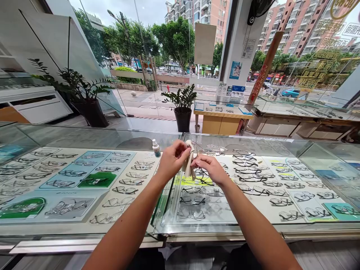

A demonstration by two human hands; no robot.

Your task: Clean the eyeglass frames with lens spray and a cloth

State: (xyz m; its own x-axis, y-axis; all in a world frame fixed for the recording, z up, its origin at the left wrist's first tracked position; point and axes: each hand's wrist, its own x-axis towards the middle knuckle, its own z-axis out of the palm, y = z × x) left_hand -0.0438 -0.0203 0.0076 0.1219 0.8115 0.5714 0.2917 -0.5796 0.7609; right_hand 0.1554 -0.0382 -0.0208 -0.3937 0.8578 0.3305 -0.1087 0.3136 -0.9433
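Observation:
My left hand point(173, 159) is closed on a pale cleaning cloth point(188, 163), pinching it against a thin-framed pair of glasses point(200, 155). My right hand point(209, 167) pinches the same glasses from the right side. Both hands hover just above the glass display counter point(112, 138), near its middle seam. A small white spray bottle point(156, 147) with a blue label stands upright on the counter, just left of my left hand.
Under the counter glass lie several rows of eyeglasses point(253, 176) on white, blue and green trays. Two potted plants point(182, 107) stand on the floor beyond. A smaller display table point(222, 112) and another glass counter point(306, 112) sit by the windows.

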